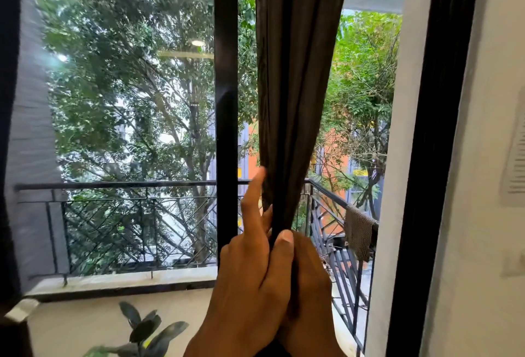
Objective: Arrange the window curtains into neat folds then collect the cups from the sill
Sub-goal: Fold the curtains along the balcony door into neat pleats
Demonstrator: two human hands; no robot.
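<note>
Setting: a tall black-framed glass window point(225, 100) looked out on leafy trees and a dark metal balcony railing point(113, 186), with a white wall point(483, 157) to the right.
Curtain: the dark grey-brown fabric curtain point(295, 86) hung gathered in one narrow bundle, its long axis vertical, rising straight up from the fingers and spreading wider toward the top.
Left hand: the left hand point(250, 280) pressed against the bundle's left side, thumb curled over the front of the cloth, forefinger point(254, 189) stretched up along the folds.
Right hand: the right hand point(309, 277) lay just right of the bundle, fingers wrapped round it from behind; both hands gripped the cloth at the same height, touching each other.
Coming move: judged from the grip, the pleats above the fingers needed smoothing upward along that vertical axis; either hand was equally near.
Surroundings: a brownish cloth point(359, 231) hung on the railing, right of the fingers; green plant leaves point(147, 331) sat below and left.
Cups: none visible; the pale sill point(99, 314) lay below-left of the fingers.
Obstacles: nothing stood between hands and curtain.
</note>
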